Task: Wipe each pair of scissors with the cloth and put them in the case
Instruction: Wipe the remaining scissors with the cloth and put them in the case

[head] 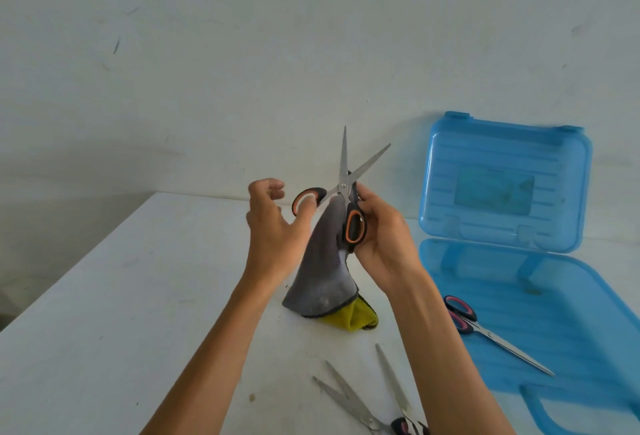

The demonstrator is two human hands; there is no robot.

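No brand or writing can be read anywhere: the open translucent blue plastic case [571, 313] carries a pale rectangular label [493, 194] on its raised lid, but whatever it prints is too faded to make out. The steel scissors with black-and-orange handles [343, 185] are held up in front of you above the white table [104, 296], blades parted and pointing upward against the pale wall [207, 53]. Your left hand [273, 226] has one digit hooked through the left handle loop while its other fingers curl loosely above, holding nothing. Your right hand [381, 237] wraps the other handle and pinches the grey cloth with a yellow underside [322, 278] against it – the cloth hangs down until its lower edge rests on the table. How your right fingers lie behind the handle is hidden. A second pair of steel scissors with black-and-pink handles [485, 334] lies closed in the case's base, near its left wall. At the bottom edge, more steel scissors with dark handles [400, 426] lie on the table, cut off by the frame and your right forearm – whether that is one pair or two cannot be told.
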